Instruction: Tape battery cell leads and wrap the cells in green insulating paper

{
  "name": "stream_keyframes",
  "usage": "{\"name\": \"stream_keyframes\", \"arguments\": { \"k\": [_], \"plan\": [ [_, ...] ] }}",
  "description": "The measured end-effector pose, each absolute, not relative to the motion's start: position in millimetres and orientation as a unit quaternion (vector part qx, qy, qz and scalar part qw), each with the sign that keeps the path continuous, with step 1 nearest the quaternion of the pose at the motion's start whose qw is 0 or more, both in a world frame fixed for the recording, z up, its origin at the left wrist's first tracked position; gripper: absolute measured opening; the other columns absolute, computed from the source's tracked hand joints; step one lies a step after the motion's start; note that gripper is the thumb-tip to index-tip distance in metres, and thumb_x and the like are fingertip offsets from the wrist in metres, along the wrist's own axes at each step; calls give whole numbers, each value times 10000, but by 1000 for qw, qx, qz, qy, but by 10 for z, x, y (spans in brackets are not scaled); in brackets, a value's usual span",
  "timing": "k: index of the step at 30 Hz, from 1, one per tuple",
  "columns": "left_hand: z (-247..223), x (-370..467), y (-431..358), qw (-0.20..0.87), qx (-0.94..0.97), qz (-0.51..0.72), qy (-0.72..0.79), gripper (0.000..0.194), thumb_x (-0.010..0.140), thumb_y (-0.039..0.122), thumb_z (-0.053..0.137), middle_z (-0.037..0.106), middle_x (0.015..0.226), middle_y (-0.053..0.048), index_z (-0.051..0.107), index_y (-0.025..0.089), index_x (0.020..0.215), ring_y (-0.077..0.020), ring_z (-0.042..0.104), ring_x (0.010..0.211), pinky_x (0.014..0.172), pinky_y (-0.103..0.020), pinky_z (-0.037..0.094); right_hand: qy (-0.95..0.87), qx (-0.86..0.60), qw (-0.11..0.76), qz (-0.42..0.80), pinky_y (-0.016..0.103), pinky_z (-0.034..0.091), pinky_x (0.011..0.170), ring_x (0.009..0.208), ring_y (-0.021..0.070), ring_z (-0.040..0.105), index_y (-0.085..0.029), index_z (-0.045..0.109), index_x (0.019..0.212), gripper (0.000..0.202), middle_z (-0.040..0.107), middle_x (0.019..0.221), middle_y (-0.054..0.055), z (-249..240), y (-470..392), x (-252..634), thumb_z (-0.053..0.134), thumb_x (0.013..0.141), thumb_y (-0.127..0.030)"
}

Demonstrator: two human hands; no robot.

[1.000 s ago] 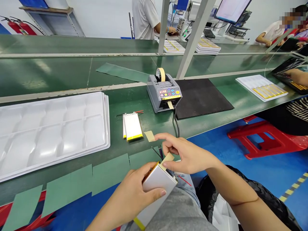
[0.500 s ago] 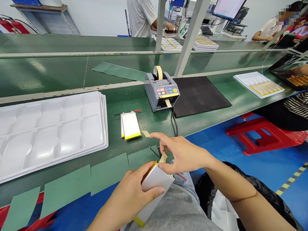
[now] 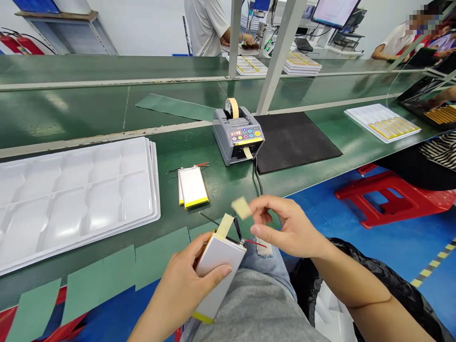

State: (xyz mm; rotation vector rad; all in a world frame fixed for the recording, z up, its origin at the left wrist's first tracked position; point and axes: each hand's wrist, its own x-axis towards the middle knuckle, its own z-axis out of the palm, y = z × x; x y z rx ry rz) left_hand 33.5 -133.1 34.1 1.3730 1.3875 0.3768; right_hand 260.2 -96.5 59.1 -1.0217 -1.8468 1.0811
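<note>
Left hand (image 3: 183,278) grasping silver battery pack (image 3: 221,268), near side of counter (image 3: 228,183). First tape strip (image 3: 225,226) attached at pack's far end, projecting; pressing down apparently remains. Second strip (image 3: 241,208) clings to right hand's (image 3: 290,230) fingertip, fingers parted; not yet applied.

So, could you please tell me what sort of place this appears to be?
Probably a factory assembly line: a long green bench holds a tape dispenser and stacked white trays, and another person is at work beyond it.
</note>
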Motion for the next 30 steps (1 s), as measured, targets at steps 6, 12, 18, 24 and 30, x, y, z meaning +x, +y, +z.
{"name": "stream_keyframes", "arguments": {
  "k": [6,12,18,24,30],
  "plan": [
    [453,332,-1277,596,584,124,537,451,722,375,670,716,935,-17,596,235,1144,-231,639,841,702,-263,478,-828,-335,169,416,227,279,522,541,85,342,-191,425,647,256,362,577,-63,611,-845,2697,607,796,-294],
    [413,341,-1294,637,583,106,492,495,749,362,651,709,915,-6,560,237,1220,-215,632,833,692,-250,479,-874,-300,69,376,232,252,542,538,88,328,-201,370,653,261,346,559,-79,586,-816,2637,580,761,-311],
    [326,310,-1323,621,597,102,498,506,768,389,648,697,923,29,519,287,1247,-198,630,865,706,-238,478,-878,-310,38,362,237,249,553,545,97,350,-202,366,654,279,387,560,-72,571,-830,2619,580,766,-341],
    [362,316,-1315,618,596,98,504,445,765,415,647,696,928,27,552,285,1180,-204,631,867,701,-238,476,-883,-318,34,343,234,235,539,541,92,363,-201,363,658,294,390,553,-77,555,-831,2608,594,754,-357],
    [368,322,-1311,584,609,96,528,407,753,400,650,711,913,24,572,278,1134,-198,640,807,679,-244,479,-875,-370,20,311,242,220,519,545,104,405,-198,429,670,318,456,575,-62,527,-848,2573,603,735,-456]
  ]
}}
